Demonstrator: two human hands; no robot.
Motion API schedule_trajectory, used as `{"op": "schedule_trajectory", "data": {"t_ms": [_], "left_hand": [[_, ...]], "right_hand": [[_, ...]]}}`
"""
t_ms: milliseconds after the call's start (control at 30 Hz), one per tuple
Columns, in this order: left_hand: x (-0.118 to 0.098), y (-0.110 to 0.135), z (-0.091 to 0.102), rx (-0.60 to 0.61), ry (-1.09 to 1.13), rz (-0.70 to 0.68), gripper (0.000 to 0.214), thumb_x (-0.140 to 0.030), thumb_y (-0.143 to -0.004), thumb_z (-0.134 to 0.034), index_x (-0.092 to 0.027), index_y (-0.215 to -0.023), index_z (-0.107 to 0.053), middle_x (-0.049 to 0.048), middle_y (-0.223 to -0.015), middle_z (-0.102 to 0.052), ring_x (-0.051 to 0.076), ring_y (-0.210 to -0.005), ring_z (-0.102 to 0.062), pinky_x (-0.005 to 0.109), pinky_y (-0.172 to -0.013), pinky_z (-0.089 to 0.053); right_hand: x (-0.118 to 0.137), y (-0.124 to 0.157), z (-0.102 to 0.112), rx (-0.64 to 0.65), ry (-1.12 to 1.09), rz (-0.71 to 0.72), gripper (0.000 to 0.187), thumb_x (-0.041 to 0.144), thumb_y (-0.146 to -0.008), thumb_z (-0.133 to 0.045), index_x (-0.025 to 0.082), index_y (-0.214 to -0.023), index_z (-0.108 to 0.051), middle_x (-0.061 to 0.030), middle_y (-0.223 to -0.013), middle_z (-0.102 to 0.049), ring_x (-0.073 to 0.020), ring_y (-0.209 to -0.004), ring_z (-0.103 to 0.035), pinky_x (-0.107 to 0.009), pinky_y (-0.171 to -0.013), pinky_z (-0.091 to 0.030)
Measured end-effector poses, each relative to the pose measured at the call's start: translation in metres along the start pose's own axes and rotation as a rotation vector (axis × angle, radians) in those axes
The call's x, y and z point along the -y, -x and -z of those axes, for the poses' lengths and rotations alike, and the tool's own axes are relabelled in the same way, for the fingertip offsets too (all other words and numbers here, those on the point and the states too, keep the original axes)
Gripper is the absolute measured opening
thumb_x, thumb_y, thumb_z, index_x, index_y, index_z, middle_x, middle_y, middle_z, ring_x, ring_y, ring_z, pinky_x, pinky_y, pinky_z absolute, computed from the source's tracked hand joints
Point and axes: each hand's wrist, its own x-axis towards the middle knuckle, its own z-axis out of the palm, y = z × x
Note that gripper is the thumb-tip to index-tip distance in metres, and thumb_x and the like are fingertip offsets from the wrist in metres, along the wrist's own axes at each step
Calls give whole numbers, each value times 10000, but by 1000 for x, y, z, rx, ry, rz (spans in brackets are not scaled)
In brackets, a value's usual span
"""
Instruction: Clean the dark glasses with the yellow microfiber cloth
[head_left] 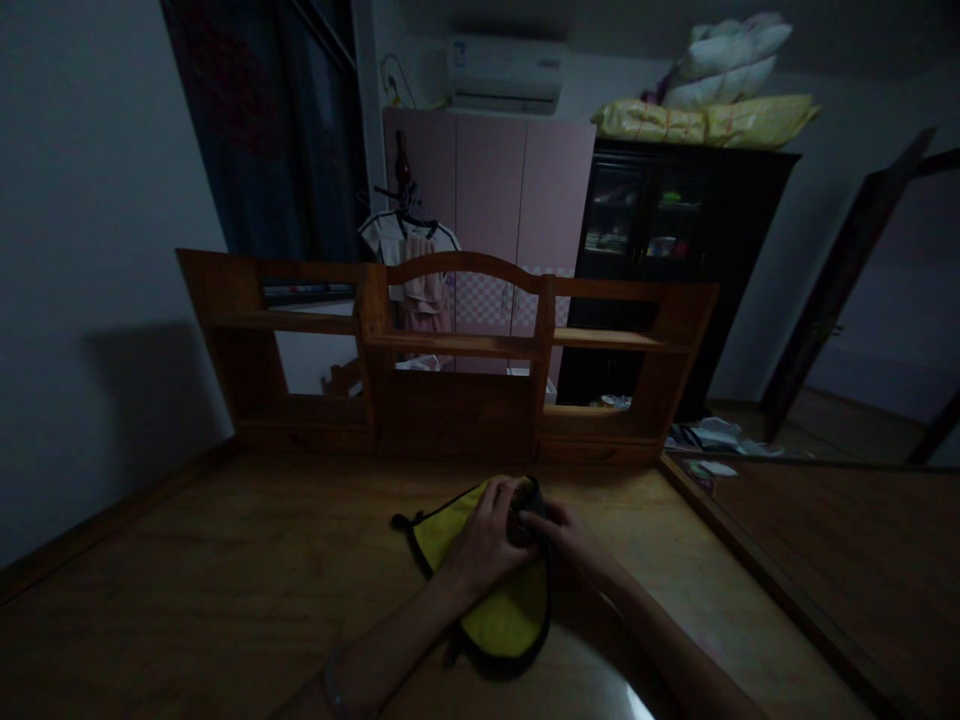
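Note:
A yellow cloth with black edging [514,615] lies partly spread on the wooden surface beneath my hands, and its upper part rises around what they hold. My left hand [486,535] is closed around a small dark brown, rounded object [519,518] with a greyish rim on its right. From the other side my right hand [566,535] grips the same object, thumb pressed on its front. Dim light hides what kind of object it is. A dark loop sticks out at the cloth's left corner.
A low wooden shelf unit [454,346] stands along the far edge of the surface. A raised wooden ledge [757,560] borders the right side, and a white wall [105,300] the left. Beyond are a pink wardrobe [487,190] and a black cabinet [731,230].

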Motion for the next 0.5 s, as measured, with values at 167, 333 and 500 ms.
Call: {"op": "schedule_trajectory", "data": {"t_ms": [167, 333, 500], "left_hand": [[9, -1, -2, -6, -8, 23, 753, -228, -648, -776, -244, -1315, -428, 78, -1279, -504, 277, -1201, -497, 430, -1061, -408], [16, 0, -5, 45, -15, -11, 789, -255, -639, -789, -244, -1336, -419, 84, -1283, -505, 288, -1217, -485, 437, -1060, -405], [17, 0, -4, 100, -94, 6, 817, -300, -645, -783, -244, -1359, -391, 95, -1292, -491, 303, -1187, -501, 449, -1023, -436]], "right_hand": [[6, 8, 3, 29, -159, -227, 531, 601, -851, -492, 130, -889, -736, -102, -741, -735, -230, -617, -666, -326, -561, -522], [8, 4, 2, -64, -168, -61, 240, 305, -704, -667, 167, -888, -739, -68, -899, -758, -248, -815, -685, -328, -728, -538], [3, 0, 1, 42, -97, 12, 366, 170, -666, -662, 181, -1027, -720, -71, -1035, -746, -268, -958, -668, -370, -864, -517]]}}
